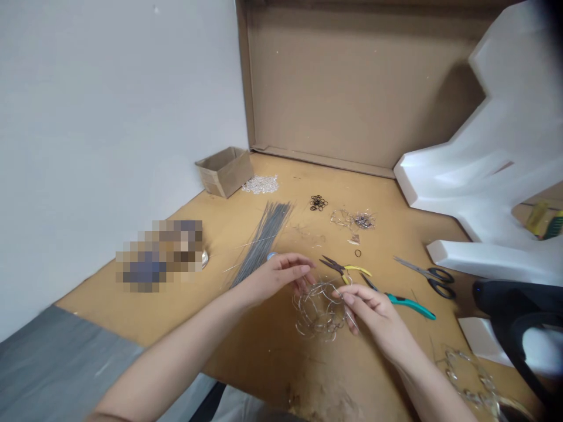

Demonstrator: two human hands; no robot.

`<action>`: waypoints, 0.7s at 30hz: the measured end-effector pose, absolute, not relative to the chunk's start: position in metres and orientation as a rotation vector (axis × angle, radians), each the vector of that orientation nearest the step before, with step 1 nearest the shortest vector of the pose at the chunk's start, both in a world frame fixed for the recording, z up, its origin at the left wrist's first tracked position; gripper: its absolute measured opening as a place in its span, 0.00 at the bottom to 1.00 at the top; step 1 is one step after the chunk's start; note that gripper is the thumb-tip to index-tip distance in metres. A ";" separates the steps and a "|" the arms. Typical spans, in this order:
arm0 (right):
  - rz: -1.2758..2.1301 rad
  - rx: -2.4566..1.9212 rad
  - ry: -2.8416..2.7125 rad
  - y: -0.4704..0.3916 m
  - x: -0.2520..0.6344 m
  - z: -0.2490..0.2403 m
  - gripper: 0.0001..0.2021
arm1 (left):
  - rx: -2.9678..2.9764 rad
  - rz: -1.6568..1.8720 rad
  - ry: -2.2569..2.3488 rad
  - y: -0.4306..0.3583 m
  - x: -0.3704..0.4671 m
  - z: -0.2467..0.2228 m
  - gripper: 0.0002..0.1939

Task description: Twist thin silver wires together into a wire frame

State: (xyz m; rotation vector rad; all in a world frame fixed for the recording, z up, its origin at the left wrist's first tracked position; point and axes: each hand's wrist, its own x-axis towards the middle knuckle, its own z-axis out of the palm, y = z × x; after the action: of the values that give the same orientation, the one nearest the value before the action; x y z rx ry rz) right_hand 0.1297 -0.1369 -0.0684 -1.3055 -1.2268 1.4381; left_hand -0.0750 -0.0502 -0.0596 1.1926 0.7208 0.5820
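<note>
Between my hands is an openwork wire frame (320, 319) of thin silvery loops bent into a rounded ring. My left hand (290, 274) is at its upper left edge, the fingers curled round the wire and partly hidden behind it. At the right edge my right hand (367, 305) pinches the wire between thumb and fingers. Just beyond lie yellow-handled pliers (345, 268), their dark jaws pointing left. Green-handled pliers (409, 303) rest behind my right hand, which covers part of them.
A bundle of straight grey wires (264, 240) lies left of centre. Behind it are clear beads (261, 184) and a small cardboard box (225, 173). Black rings (317, 203), tangled wire pieces (358, 220) and scissors (428, 275) lie farther right. Another wire ring (468, 372) is lower right, near white foam (461, 258).
</note>
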 end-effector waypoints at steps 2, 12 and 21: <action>1.436 -1.291 -1.225 -0.137 0.130 -0.068 0.14 | 1.123 0.558 0.710 -0.050 -0.075 -0.058 0.16; 1.621 -1.228 -1.040 -0.137 0.130 -0.071 0.10 | 1.203 0.470 0.722 -0.049 -0.077 -0.055 0.15; 1.934 -1.191 -0.941 -0.141 0.120 -0.062 0.11 | 1.433 0.286 0.802 -0.045 -0.085 -0.057 0.10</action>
State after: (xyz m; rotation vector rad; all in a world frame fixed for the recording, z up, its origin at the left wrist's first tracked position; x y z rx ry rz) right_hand 0.1200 -0.1412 -0.0617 -1.1908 -0.9414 1.9338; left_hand -0.0852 -0.0452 -0.0570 1.4327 0.8015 0.2863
